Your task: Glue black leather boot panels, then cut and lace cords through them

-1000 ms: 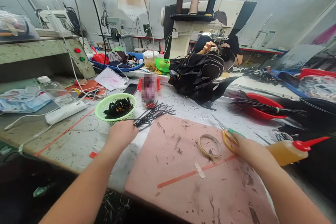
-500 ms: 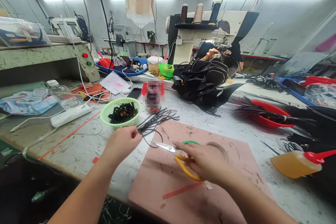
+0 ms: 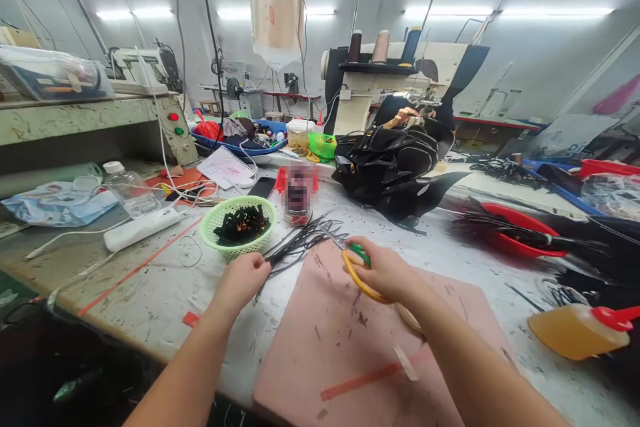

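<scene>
From here, the left hand's (image 3: 245, 280) fingers are clamped on black cords (image 3: 295, 243) just right of the green basket (image 3: 213, 243); farther right of it, the right hand's (image 3: 385, 270) curl around the scissors' (image 3: 352, 271) handles, tips near the cords' loose ends. Dark pieces (image 3: 240, 225) fill the basket; I cannot tell whether these cords are cut. Both hands are stretched forward.

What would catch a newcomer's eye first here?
Probably the scissors with yellow and green handles in the right hand, their blades by the black cords pinched in the left hand. Beyond that hand stands a pale green basket of black pieces; farther back, a black bag sits at a large sewing machine.
</scene>
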`<state>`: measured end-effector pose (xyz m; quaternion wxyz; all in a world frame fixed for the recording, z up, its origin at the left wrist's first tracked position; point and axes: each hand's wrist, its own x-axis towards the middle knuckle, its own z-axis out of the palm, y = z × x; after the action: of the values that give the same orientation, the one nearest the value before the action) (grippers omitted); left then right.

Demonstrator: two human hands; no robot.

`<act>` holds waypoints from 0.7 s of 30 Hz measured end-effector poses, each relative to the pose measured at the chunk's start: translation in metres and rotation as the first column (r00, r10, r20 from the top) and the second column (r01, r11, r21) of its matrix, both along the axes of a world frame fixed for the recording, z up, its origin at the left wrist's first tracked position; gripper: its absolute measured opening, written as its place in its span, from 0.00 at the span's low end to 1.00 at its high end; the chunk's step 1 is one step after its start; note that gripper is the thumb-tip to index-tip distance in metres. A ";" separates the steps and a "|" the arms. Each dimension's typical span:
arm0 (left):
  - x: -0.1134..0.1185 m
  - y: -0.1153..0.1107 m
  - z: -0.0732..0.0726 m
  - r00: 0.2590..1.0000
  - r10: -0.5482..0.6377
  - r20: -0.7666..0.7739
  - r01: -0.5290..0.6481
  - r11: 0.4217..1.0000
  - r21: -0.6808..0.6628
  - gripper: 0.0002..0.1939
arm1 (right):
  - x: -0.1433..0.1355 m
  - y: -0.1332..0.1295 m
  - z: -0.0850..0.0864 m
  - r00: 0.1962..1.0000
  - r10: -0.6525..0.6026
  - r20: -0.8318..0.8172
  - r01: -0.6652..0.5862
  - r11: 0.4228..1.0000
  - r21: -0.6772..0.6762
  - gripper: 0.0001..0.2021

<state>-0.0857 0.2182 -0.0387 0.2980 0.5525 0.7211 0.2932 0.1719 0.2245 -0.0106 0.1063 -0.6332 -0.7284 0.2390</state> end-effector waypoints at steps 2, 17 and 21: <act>-0.003 -0.003 -0.005 0.993 0.009 0.122 -0.008 1.000 -0.008 0.08 | -0.011 -0.015 -0.001 0.986 0.040 -0.160 -0.053 0.996 -0.075 0.21; -0.019 -0.033 -0.011 0.727 0.093 0.680 -0.029 0.994 -0.104 0.11 | -0.061 -0.050 0.000 0.819 0.135 -0.558 -0.456 0.744 -0.489 0.16; -0.021 -0.033 -0.011 0.696 0.096 0.712 -0.026 0.994 -0.108 0.10 | -0.067 -0.047 -0.006 0.805 0.169 -0.569 -0.468 0.771 -0.432 0.20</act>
<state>-0.1071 0.1849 -0.0502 0.5693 0.3569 0.5790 0.4619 0.1049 0.1778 -0.0164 0.0592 -0.4137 -0.6740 0.6092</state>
